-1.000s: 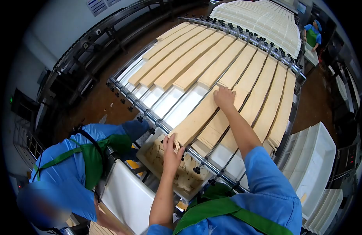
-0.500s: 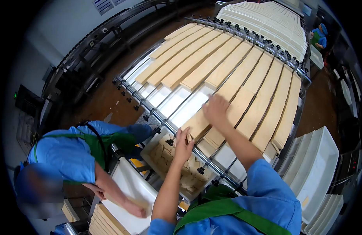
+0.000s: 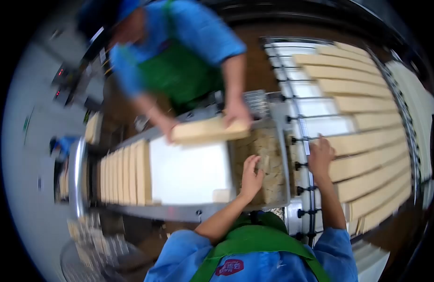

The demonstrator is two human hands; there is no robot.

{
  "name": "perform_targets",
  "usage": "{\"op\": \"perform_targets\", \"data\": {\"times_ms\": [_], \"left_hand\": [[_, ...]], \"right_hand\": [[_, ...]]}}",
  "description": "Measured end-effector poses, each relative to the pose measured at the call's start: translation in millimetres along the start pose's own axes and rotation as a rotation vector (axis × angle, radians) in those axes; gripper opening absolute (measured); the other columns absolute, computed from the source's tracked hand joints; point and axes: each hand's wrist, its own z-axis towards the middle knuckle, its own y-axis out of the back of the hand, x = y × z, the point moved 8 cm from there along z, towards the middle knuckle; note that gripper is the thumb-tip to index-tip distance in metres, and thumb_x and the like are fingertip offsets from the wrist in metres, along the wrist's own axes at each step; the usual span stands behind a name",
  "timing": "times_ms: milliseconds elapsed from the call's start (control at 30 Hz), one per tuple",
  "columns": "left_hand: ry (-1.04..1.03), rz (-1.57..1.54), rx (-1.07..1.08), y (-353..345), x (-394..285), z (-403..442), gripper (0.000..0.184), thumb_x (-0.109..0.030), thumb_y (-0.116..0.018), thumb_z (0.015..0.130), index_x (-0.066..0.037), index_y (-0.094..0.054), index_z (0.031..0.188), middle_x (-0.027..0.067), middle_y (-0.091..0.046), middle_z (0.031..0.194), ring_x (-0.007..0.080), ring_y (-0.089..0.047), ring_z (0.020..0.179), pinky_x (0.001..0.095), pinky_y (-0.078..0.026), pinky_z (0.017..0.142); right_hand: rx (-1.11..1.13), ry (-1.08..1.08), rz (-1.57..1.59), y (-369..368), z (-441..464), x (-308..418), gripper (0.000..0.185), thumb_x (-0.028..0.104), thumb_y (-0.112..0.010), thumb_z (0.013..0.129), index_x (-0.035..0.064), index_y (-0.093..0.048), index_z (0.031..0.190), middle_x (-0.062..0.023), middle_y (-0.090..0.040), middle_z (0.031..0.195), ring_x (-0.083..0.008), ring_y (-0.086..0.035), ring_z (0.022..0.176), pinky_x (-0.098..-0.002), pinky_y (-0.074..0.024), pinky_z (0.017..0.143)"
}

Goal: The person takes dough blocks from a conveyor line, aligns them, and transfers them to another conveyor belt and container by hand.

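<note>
My left hand (image 3: 252, 179) is over a bin (image 3: 283, 188) of beige offcuts, its fingers curved around a small pale offcut (image 3: 265, 164). The grip on this piece looks loose. To the right, my right hand (image 3: 321, 159) rests at the near end of a long beige slab (image 3: 367, 141) on the rack, fingers apart. Several similar slabs lie side by side there, their ends staggered over a white surface (image 3: 322, 126).
Across from me, a co-worker's hands (image 3: 236, 115) hold a beige block (image 3: 210, 131) above a white board (image 3: 189, 171). Several upright slabs (image 3: 125, 174) stand at the board's left. Black knobs (image 3: 299, 165) line the rack's metal rail (image 3: 304, 141).
My view has turned left. My left hand has gone from the slab's end to above the bin; my right hand has drawn back to a slab's near end. The co-worker has lifted a block.
</note>
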Motion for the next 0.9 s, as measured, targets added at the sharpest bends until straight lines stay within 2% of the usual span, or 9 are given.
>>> {"op": "perform_targets", "data": {"times_ms": [67, 167, 233, 300, 367, 500, 633, 733, 900], "left_hand": [[0.113, -0.192, -0.023, 33.2, 24.1, -14.1, 0.038, 0.004, -0.051, 0.084, -0.005, -0.051, 0.122, 0.0124, -0.048, 0.121, 0.0197, -0.057, 0.099, 0.0284, -0.048, 0.079], [0.235, -0.173, -0.14, 99.6, 50.7, -33.1, 0.039, 0.004, -0.052, 0.085, -0.005, -0.05, 0.123, 0.0117, -0.049, 0.118, 0.0179, -0.058, 0.095, 0.0265, -0.049, 0.075], [0.277, -0.037, -0.27, 150.0, 87.4, -51.4, 0.041, 0.005, -0.052, 0.085, -0.006, -0.05, 0.124, 0.0113, -0.05, 0.115, 0.0177, -0.058, 0.097, 0.0254, -0.049, 0.071], [0.319, 0.085, -0.424, 210.7, 118.0, -71.7, 0.04, -0.001, -0.055, 0.082, -0.002, -0.05, 0.122, 0.0166, -0.049, 0.12, 0.0272, -0.053, 0.104, 0.0356, -0.046, 0.086], [0.233, 0.492, -0.607, 278.6, 143.5, -99.1, 0.046, -0.006, -0.06, 0.082, 0.002, -0.046, 0.124, 0.0196, -0.048, 0.123, 0.0337, -0.046, 0.114, 0.0411, -0.036, 0.099], [0.823, 0.722, -0.817, 394.2, 241.0, -175.9, 0.073, -0.024, -0.071, 0.077, 0.006, -0.034, 0.132, 0.0296, -0.036, 0.133, 0.0448, -0.03, 0.126, 0.0496, -0.027, 0.105], [0.897, 0.618, -0.834, 455.8, 273.2, -190.9, 0.091, -0.039, -0.078, 0.07, 0.001, -0.031, 0.137, 0.0358, -0.025, 0.135, 0.048, -0.022, 0.129, 0.0528, -0.023, 0.105], [0.989, 0.661, -0.534, 463.0, 290.6, -163.8, 0.099, -0.051, -0.08, 0.063, -0.009, -0.031, 0.138, 0.03, -0.022, 0.139, 0.0484, -0.021, 0.127, 0.058, -0.025, 0.102], [1.247, 0.551, -0.548, 457.0, 289.8, -139.1, 0.09, -0.044, -0.08, 0.064, -0.014, -0.035, 0.136, 0.0206, -0.022, 0.141, 0.0405, -0.023, 0.129, 0.0626, -0.031, 0.095]], "right_hand": [[0.024, 0.071, 0.136, 18.4, -4.2, 21.0, 0.027, 0.008, -0.053, 0.083, 0.0113, -0.062, 0.109, -0.0099, -0.046, 0.136, -0.029, -0.039, 0.127, -0.0519, -0.0224, 0.103], [-0.057, 0.186, 0.243, 15.2, -16.1, 53.7, 0.025, 0.004, -0.052, 0.083, 0.0103, -0.063, 0.104, -0.0075, -0.058, 0.12, -0.027, -0.045, 0.121, -0.051, -0.0211, 0.103], [0.077, 0.159, 0.369, 4.6, -20.1, 74.0, 0.022, 0.001, -0.05, 0.083, 0.0095, -0.062, 0.1, -0.0058, -0.062, 0.107, -0.024, -0.05, 0.113, -0.0497, -0.0222, 0.102], [0.068, 0.256, 0.411, -3.9, -24.2, 106.6, 0.021, 0.0, -0.05, 0.082, 0.0097, -0.061, 0.097, -0.0046, -0.063, 0.098, -0.0218, -0.054, 0.103, -0.0477, -0.0243, 0.101], [0.181, 0.283, 0.411, -15.9, -29.5, 145.1, 0.018, 0.001, -0.052, 0.082, 0.0099, -0.061, 0.095, -0.0048, -0.063, 0.096, -0.0213, -0.055, 0.097, -0.0445, -0.0265, 0.1], [0.083, 0.4, 0.464, -33.1, -38.0, 227.3, 0.019, 0.007, -0.056, 0.084, 0.0107, -0.064, 0.102, -0.0066, -0.065, 0.084, -0.0241, -0.059, 0.083, -0.0434, -0.0286, 0.099], [0.26, 0.498, 0.511, -29.8, -46.6, 327.0, 0.015, 0.015, -0.058, 0.086, 0.0111, -0.066, 0.098, -0.0054, -0.065, 0.078, -0.0234, -0.06, 0.081, -0.0472, -0.0296, 0.097], [0.302, 0.621, 0.51, -45.0, -56.7, 392.8, 0.013, 0.016, -0.057, 0.086, 0.0109, -0.067, 0.093, -0.0043, -0.066, 0.077, -0.0223, -0.059, 0.084, -0.0494, -0.0268, 0.098], [0.459, 0.694, 0.484, -70.6, -68.7, 487.3, 0.012, 0.016, -0.056, 0.085, 0.0112, -0.067, 0.09, -0.0036, -0.066, 0.078, -0.0216, -0.059, 0.088, -0.0531, -0.0242, 0.098]]}}
